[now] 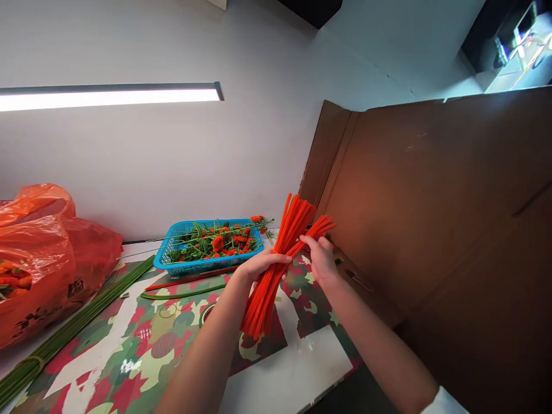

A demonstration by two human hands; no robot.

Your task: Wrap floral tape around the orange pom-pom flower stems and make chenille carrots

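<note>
Gripping an orange pipe-cleaner bundle (264,302) around its middle, the closed left hand (261,265) holds it tilted above the desk (297,374). The right hand (322,260) pinches a few strands near the top. A blue basket (190,265) of flowers stands behind. Dark print on the orange bag (56,270) is too blurred to read.

1. The left forearm (202,362) is slanting up from the lower edge, bare, towards the middle.
2. The left hand (261,265) is wrapping its fingers around a bundle of orange stems (261,307), palm turned right.
3. The right forearm (379,345) is angling up from the lower right, a white sleeve (448,403) at its end.
4. The right hand (322,260) is gripping some of the same bundle's upper ends, back facing us.
5. Both hands are sitting near each other, apart.
</note>
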